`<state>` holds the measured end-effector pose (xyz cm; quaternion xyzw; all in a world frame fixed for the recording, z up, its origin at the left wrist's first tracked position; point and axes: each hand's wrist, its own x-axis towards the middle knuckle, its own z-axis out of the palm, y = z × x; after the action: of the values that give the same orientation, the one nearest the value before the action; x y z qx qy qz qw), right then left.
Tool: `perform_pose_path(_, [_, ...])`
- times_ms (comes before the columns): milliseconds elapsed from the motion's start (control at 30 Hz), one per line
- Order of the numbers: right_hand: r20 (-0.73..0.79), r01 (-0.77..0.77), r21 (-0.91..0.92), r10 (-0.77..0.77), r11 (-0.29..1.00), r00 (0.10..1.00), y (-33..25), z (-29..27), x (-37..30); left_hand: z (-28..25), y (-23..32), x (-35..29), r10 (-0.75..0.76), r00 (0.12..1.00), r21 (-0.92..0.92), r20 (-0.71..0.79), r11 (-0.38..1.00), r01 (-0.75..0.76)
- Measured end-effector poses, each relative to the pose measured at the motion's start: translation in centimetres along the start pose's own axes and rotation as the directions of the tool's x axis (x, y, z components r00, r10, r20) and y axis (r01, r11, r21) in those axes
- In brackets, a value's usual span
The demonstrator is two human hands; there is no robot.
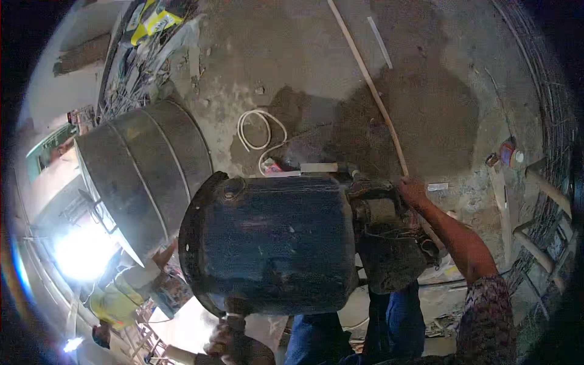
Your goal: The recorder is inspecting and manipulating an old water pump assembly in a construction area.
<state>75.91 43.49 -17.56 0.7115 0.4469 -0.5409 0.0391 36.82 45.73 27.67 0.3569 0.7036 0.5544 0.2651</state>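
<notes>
A large dark blue drum (277,237) with a black rim lies sideways before me, over my legs. A dark, dirty block like a motor housing (392,258) joins its right end. My right hand (413,193) is beside that end, its fingers closed round a long wooden pole (377,100) that slants away across the floor. My left hand (222,337) is in shadow below the drum's lower left rim, close to a small fitting (235,306). Its fingers are too dark to read, and whether it touches the fitting is unclear.
A big ribbed metal drum (152,164) lies to the left. Nearby are a glaring lamp (85,246) and a person in yellow-green (118,304). A white hose (261,131) coils on the floor (292,48). Thin rods (544,97) and a wooden frame (547,191) are at right.
</notes>
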Motion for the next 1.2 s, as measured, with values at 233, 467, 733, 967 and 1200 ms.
perform_pose_path(233, [0.063,-0.227,0.172,0.219,0.959,0.974,-8.4,-2.5,-3.9,-1.8,-1.5,7.3,-0.017,0.996,0.024,-0.088,1.000,0.019])
perform_pose_path(467, [-0.062,-0.059,0.043,0.061,0.997,0.996,-13.7,1.9,-4.4,-7.7,-7.8,18.8,-0.228,0.963,-0.198,0.145,0.947,0.254])
perform_pose_path(733, [-0.173,0.292,-0.342,-0.366,0.893,0.914,-18.3,1.8,-8.0,-12.9,-11.9,19.9,-0.318,0.948,-0.177,0.024,0.932,0.317])
perform_pose_path(967, [-0.051,-0.339,0.228,0.359,0.913,0.932,-25.1,2.0,-11.3,-18.2,-17.6,25.7,-0.271,0.961,-0.401,0.050,0.876,0.268])
perform_pose_path(1200, [-0.128,-0.250,-0.054,0.241,0.967,0.962,-26.8,3.6,-11.0,-20.4,-21.0,28.7,-0.270,0.956,-0.452,0.117,0.842,0.294])
